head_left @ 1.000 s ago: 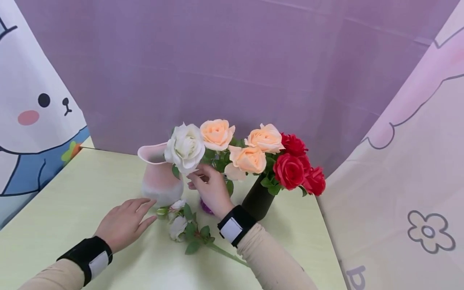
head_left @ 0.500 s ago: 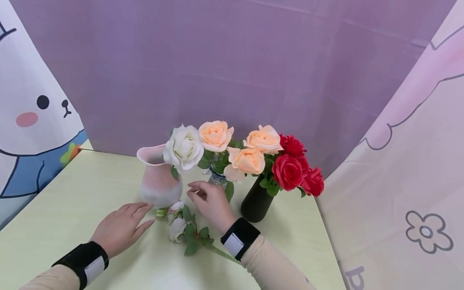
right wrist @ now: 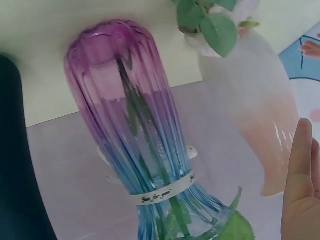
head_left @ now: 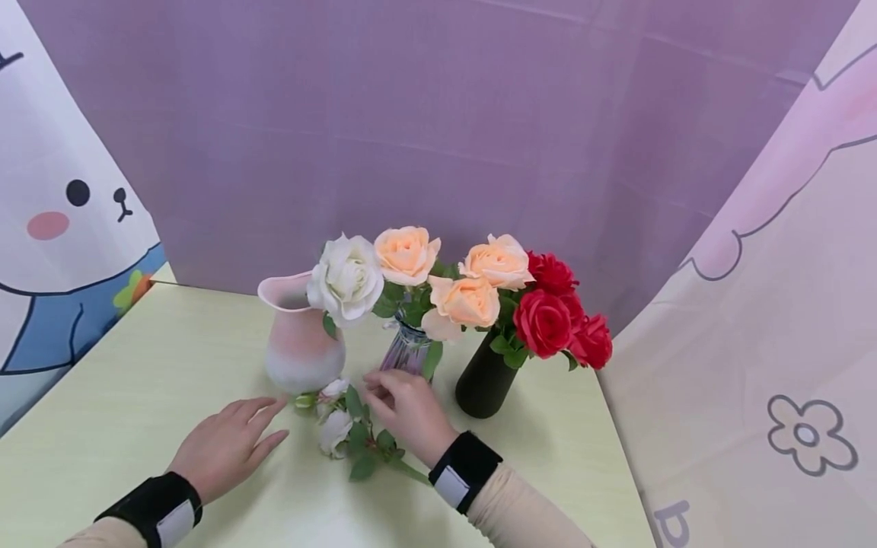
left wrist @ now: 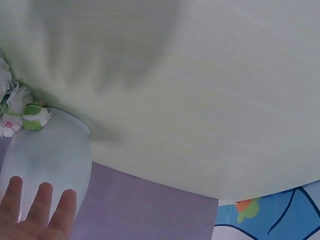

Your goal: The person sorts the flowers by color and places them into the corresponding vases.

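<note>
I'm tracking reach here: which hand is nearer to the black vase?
Right. The right hand lies just left of the black vase, by the spray on the table; the left hand rests flat farther left, past the pink vase.

Pale green worktop [left wrist: 210,100] fills most of the frame, and the fingertips of the left hand [left wrist: 37,212] poke up at the lower left. Right behind them stands a pale vase [left wrist: 50,155], with small white and green flower buds [left wrist: 22,112] at its left edge. Purple backdrop [left wrist: 145,210] runs along the bottom, and a blue patterned cloth [left wrist: 280,215] shows at the lower right.
</note>
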`<state>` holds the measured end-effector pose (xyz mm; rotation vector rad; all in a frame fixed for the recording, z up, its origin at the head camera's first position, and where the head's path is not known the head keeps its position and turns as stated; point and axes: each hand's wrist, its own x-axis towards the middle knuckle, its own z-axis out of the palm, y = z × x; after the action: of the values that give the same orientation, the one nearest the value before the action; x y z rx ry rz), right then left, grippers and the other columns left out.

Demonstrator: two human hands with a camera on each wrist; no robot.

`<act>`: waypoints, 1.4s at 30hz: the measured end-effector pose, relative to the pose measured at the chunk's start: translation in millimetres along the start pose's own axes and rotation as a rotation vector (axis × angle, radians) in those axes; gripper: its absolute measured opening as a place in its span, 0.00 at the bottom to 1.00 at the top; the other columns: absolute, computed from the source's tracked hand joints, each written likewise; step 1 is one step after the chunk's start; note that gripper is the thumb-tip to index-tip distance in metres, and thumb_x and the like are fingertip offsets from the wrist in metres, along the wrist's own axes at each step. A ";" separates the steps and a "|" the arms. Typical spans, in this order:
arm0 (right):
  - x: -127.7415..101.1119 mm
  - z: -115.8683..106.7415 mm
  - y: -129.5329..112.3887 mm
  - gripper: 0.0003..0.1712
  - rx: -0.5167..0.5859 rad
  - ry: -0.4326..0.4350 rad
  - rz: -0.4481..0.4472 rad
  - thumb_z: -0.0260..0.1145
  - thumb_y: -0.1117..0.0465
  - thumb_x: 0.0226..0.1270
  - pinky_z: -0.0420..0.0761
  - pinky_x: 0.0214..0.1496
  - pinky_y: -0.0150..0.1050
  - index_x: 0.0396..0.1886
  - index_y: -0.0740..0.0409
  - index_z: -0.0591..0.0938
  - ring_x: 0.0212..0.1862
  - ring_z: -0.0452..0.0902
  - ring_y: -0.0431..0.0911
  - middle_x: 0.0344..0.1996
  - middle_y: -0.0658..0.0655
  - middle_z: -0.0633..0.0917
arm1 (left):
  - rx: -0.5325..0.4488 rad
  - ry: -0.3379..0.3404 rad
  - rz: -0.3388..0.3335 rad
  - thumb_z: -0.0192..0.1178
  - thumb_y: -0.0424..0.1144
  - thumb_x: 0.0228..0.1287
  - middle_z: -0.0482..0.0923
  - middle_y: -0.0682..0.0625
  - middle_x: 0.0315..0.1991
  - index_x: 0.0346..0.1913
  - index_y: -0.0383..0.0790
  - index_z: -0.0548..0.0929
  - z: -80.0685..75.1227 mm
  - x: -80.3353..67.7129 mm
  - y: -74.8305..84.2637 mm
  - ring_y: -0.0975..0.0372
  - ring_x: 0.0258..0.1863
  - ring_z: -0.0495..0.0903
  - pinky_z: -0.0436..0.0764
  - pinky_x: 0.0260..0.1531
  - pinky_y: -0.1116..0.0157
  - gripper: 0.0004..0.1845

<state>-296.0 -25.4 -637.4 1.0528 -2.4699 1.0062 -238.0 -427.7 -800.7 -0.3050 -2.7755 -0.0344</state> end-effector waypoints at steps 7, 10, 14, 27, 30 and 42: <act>-25.4 17.7 30.7 0.16 -0.066 -0.014 -0.015 0.59 0.39 0.71 0.83 0.38 0.21 0.57 0.25 0.77 0.40 0.80 0.25 0.46 0.31 0.82 | -0.056 -0.112 -0.009 0.46 0.75 0.64 0.74 0.52 0.66 0.73 0.63 0.66 -106.2 1.0 57.9 0.48 0.62 0.75 0.77 0.49 0.37 0.39; -35.4 28.0 47.7 0.17 -0.106 -0.015 -0.020 0.60 0.38 0.70 0.84 0.38 0.23 0.57 0.24 0.77 0.39 0.79 0.25 0.46 0.30 0.82 | -0.082 -0.060 -0.013 0.48 0.75 0.63 0.74 0.56 0.64 0.73 0.69 0.64 -104.7 -4.1 59.6 0.51 0.60 0.76 0.78 0.37 0.42 0.37; -46.5 38.0 67.3 0.17 -0.130 -0.024 -0.007 0.61 0.37 0.69 0.82 0.36 0.22 0.57 0.23 0.77 0.37 0.78 0.26 0.43 0.30 0.81 | -0.078 -0.027 0.000 0.53 0.74 0.60 0.73 0.58 0.64 0.73 0.73 0.62 -73.7 -11.6 46.8 0.54 0.60 0.75 0.77 0.34 0.45 0.38; -93.6 80.5 130.6 0.21 -0.188 -0.091 0.040 0.66 0.37 0.64 0.81 0.34 0.22 0.57 0.22 0.76 0.35 0.79 0.26 0.44 0.33 0.82 | -0.061 -0.082 0.049 0.48 0.70 0.68 0.77 0.52 0.62 0.70 0.61 0.72 -176.2 -4.7 98.7 0.52 0.60 0.77 0.81 0.53 0.47 0.32; -106.1 97.7 146.8 0.22 -0.213 -0.105 0.034 0.65 0.33 0.63 0.81 0.35 0.24 0.56 0.22 0.76 0.37 0.77 0.25 0.45 0.32 0.81 | -0.077 -0.150 0.035 0.52 0.67 0.68 0.80 0.48 0.58 0.65 0.53 0.77 -220.1 2.7 121.1 0.49 0.56 0.79 0.82 0.48 0.44 0.32; -145.0 161.2 181.0 0.14 -0.252 -0.162 0.035 0.64 0.31 0.62 0.83 0.38 0.34 0.45 0.22 0.79 0.38 0.76 0.28 0.38 0.32 0.81 | -0.084 -0.159 0.039 0.57 0.62 0.69 0.80 0.48 0.57 0.63 0.49 0.79 -257.1 -0.5 143.2 0.51 0.55 0.80 0.84 0.48 0.49 0.28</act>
<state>-321.2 28.5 -913.5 1.0477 -2.6655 0.6170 -119.9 -303.7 -561.3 -0.3993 -2.9300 -0.1229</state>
